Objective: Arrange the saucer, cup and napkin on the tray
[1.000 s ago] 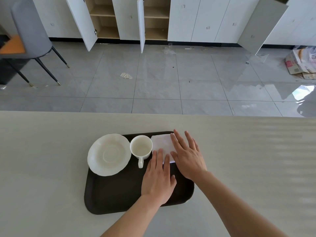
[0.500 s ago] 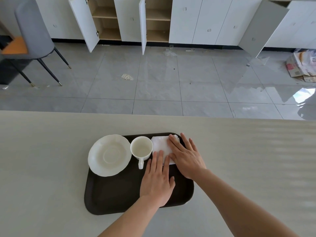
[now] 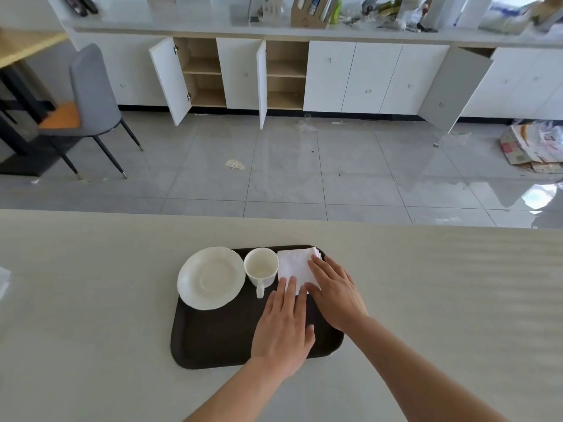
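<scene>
Dark brown plastic tray [image 3: 213, 345] on pale surface. Round white ceramic saucer [image 3: 210, 277] at tray's far left corner, white handled cup [image 3: 261, 267] beside it, folded white napkin [image 3: 297, 268] at far right corner. Left hand [image 3: 283, 327] and right hand [image 3: 336, 292] lie flat, fingers spread, pressing the napkin, gripping nothing. Placement looks nearly finished; only smoothing seems left.

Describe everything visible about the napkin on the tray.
The napkin is white, soft-looking and folded into a rough square, layered edges showing at its far right corner. It lies flat in the far right corner of the dark tray, beside the cup. Both flat hands, left hand and right hand, rest fingers on its near edge.
</scene>
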Available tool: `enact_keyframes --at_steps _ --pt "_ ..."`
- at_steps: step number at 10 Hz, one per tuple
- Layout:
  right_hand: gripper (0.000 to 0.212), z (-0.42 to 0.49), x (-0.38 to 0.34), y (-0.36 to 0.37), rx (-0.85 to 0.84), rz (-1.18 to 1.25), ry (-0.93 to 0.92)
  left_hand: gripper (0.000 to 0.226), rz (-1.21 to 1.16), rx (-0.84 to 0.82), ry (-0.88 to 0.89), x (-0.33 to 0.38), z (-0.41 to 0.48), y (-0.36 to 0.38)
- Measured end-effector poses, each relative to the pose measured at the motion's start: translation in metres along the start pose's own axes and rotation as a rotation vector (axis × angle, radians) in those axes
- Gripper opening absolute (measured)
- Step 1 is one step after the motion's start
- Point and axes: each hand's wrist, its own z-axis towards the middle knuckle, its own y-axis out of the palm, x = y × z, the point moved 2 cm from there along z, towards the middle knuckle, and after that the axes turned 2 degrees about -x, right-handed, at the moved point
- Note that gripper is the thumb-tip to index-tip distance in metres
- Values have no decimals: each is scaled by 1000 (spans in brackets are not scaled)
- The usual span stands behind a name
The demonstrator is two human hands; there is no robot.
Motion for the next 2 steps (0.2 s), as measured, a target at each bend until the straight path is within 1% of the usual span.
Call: enact_keyframes --at_steps 1,2 --pt "57 -9 -13 -16 38 32 16 70 4 71 18 -1 -14 -20" --pt "54 -17 -26 -33 70 39 -17 72 53 94 -73 -12 -25 -37"
